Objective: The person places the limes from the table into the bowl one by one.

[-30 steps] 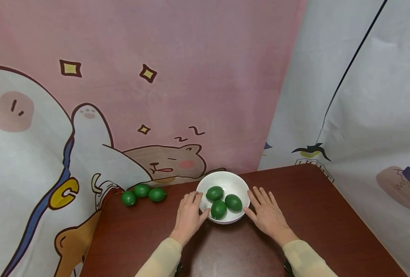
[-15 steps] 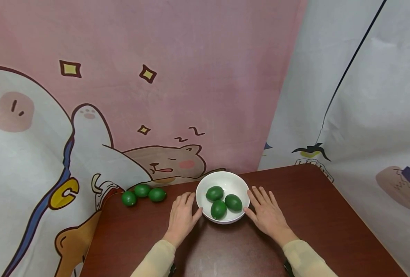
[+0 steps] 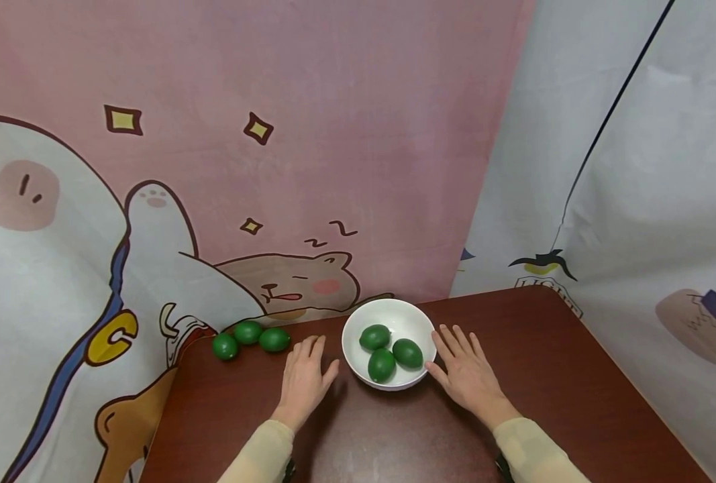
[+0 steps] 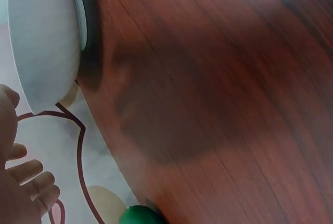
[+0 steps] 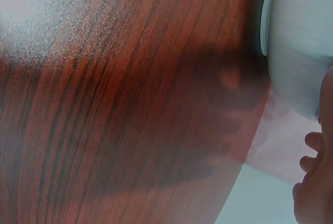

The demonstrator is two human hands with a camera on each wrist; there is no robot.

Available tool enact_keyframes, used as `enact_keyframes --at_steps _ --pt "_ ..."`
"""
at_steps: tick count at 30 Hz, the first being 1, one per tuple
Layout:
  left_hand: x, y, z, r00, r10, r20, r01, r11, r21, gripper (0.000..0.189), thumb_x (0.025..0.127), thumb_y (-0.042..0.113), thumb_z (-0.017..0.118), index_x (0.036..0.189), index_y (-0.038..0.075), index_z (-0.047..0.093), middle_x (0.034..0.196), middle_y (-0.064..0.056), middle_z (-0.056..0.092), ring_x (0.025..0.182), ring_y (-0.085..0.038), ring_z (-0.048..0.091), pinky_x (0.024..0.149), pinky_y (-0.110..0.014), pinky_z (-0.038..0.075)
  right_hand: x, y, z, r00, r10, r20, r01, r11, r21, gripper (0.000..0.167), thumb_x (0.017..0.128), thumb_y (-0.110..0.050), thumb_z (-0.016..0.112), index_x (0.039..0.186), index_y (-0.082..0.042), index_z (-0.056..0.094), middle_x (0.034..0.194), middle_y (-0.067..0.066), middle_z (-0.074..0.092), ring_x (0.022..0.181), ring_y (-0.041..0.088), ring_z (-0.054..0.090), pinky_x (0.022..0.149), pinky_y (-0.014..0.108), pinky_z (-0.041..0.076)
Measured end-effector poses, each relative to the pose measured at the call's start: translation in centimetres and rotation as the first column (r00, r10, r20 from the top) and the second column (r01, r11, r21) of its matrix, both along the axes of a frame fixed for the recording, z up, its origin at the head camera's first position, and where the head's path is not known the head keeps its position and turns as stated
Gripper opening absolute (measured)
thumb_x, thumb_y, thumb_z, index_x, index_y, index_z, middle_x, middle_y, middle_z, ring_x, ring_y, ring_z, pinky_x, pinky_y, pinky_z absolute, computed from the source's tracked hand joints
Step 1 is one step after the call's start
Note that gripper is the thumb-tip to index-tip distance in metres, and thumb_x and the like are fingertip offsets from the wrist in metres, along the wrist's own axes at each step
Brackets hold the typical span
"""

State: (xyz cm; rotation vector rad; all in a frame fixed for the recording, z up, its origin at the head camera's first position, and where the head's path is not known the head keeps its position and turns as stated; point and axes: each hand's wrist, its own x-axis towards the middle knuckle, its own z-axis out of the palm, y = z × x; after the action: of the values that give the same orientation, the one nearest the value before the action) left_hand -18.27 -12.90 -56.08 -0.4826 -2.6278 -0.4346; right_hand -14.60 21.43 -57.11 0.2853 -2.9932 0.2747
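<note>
On a dark red-brown counter [image 3: 388, 446], going left to right: at the far left, loose limes [image 3: 247, 332] lie close together, green and smooth. Next comes a person's left hand [image 3: 302, 379], between these and the bowl, back facing up, fingers extended, the thumb apart; it holds nothing. Then, near the far edge, a white bowl [image 3: 402, 318] stands upright with limes in the bowl [image 3: 382, 365]. At its right rim is the right hand [image 3: 466, 372], fingers straight and spread, gripping nothing; whether they touch the rim, I cannot tell.

The limes look light, firm and a little slippery, easiest pinched around the middle. The bowl seems stiff, glossy and perhaps breakable, best steadied by opposite sides.

Count: 3 limes outside, 3 inside, 6 altogether; 1 bowl; 2 hands.
</note>
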Motion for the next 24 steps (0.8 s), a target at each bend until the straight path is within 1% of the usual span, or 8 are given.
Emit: enact_keyframes --at_steps 5,8,17,24 --pt "-0.1 -0.9 -0.1 1.0 0.015 0.005 -0.015 1.0 -0.01 0.057 0.089 0.032 0.079 0.133 0.0 0.065 0.126 -0.017 0.064 0.113 -0.036 0.059 0.093 -0.051 0.05 0.0 0.0 -0.1 0.999 0.013 -0.042 -0.014 1.0 -0.019 0.072 0.103 -0.053 0.054 0.157 -0.008 0.044 0.163 0.017 0.038 0.153 0.042 0.029 0.123 0.06 0.017" --pt "-0.2 -1.5 -0.3 1.0 0.023 0.009 -0.023 1.0 -0.017 0.057 0.09 0.033 0.079 0.134 -0.001 0.064 0.126 -0.018 0.063 0.113 -0.036 0.059 0.093 -0.051 0.05 0.0 0.0 -0.1 0.998 0.017 -0.053 -0.019 1.0 -0.025 0.071 0.103 -0.052 0.055 0.157 -0.008 0.044 0.162 0.018 0.039 0.152 0.042 0.029 0.122 0.061 0.018" --pt "-1.0 -3.0 -0.6 0.999 0.051 0.005 -0.051 0.998 -0.031 0.057 0.091 0.031 0.078 0.133 -0.003 0.063 0.128 -0.021 0.062 0.112 -0.039 0.059 0.093 -0.053 0.051 -0.1 0.1 -0.3 1.0 0.013 -0.015 -0.014 1.0 -0.013 0.073 0.103 -0.055 0.052 0.159 -0.01 0.04 0.165 0.017 0.035 0.155 0.04 0.025 0.124 0.06 0.016" --pt "-1.5 -4.1 -0.7 0.996 0.083 0.041 -0.082 0.996 -0.03 0.058 0.09 0.03 0.077 0.136 -0.003 0.062 0.132 -0.023 0.06 0.115 -0.041 0.057 0.095 -0.055 0.049 -0.1 0.1 -0.3 1.0 0.012 -0.013 -0.012 1.0 -0.018 0.074 0.103 -0.055 0.053 0.16 -0.009 0.04 0.165 0.016 0.034 0.155 0.04 0.024 0.124 0.06 0.015"
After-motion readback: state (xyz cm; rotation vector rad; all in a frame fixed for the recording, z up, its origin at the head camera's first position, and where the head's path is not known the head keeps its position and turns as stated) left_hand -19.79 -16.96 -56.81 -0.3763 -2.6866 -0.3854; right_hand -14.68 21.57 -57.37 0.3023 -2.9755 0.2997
